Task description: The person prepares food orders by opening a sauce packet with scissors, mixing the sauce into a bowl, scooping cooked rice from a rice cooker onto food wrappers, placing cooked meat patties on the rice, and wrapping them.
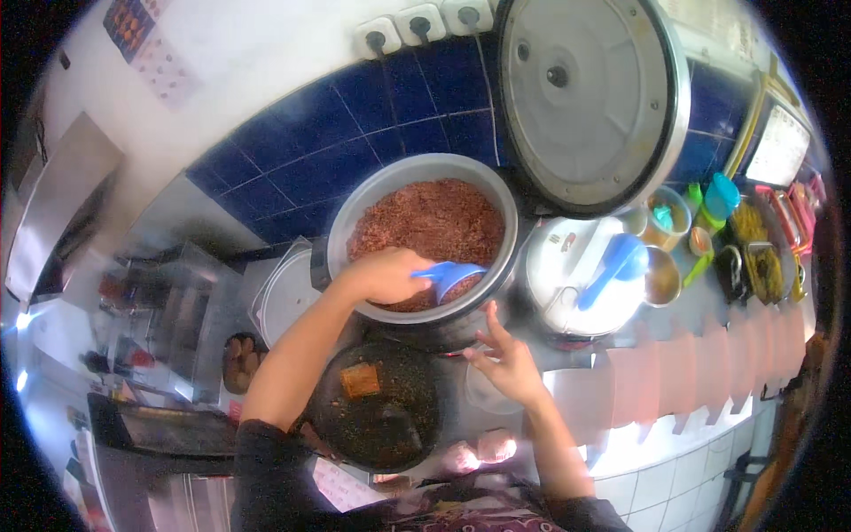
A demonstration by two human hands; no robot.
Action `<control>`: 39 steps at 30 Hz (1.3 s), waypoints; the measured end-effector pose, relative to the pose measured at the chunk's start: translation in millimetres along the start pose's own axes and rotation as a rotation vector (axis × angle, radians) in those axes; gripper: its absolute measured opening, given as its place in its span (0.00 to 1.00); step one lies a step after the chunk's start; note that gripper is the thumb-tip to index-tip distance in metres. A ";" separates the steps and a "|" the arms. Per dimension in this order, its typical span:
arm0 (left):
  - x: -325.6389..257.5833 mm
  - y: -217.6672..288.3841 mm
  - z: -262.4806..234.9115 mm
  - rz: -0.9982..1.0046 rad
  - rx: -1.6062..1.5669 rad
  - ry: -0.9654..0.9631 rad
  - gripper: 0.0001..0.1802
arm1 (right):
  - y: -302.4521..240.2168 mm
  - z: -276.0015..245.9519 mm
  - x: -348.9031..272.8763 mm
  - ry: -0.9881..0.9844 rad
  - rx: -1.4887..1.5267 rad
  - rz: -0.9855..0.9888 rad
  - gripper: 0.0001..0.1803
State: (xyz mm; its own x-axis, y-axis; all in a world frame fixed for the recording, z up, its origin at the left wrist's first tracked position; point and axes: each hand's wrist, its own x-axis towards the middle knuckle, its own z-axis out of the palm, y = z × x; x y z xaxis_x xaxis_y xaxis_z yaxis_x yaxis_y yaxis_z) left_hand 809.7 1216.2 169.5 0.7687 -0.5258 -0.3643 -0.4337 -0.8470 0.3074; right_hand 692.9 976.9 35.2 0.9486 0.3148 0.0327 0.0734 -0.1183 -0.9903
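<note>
A large grey cooker pot (337, 232) holds reddish-brown rice (425, 217). Inside it, my left hand (390, 277) is closed around a blue scoop (443, 273), which has some of the rice in its bowl. My right hand (510, 362) hovers just in front of the pot's near rim at the right, fingers apart and nothing in them. Below that hand lies a pale, translucent round item (489, 395) on the counter.
A big round lid (585, 97) stands raised behind the pot. On the right, a white rice cooker (554, 266) carries a blue ladle (612, 270). Brown paper sheets (683, 368) overlap along the counter edge. A dark pan (381, 426) sits nearest me.
</note>
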 end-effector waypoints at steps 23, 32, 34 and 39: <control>-35.0 -31.0 -18.4 -0.373 -0.913 -0.094 0.13 | 15.7 -8.0 1.5 -0.018 0.025 -0.047 0.51; -176.3 6.9 85.8 -0.272 -1.868 0.443 0.19 | 4.2 49.4 -31.2 0.548 0.279 -0.082 0.13; -222.3 45.8 123.4 -0.283 -1.852 0.661 0.18 | 33.1 67.6 -62.9 0.294 0.287 -0.231 0.10; -336.1 126.2 293.3 -0.688 -2.046 1.130 0.17 | 0.8 154.2 -152.5 -0.765 -0.025 -0.020 0.15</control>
State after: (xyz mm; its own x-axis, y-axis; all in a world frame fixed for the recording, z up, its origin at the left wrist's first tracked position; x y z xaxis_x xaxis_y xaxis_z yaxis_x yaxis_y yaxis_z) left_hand 358.7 1263.1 72.9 0.6911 0.4745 -0.5452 0.1438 0.6490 0.7471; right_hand 500.8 1074.1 8.5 0.4705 0.8803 -0.0612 0.1035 -0.1239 -0.9869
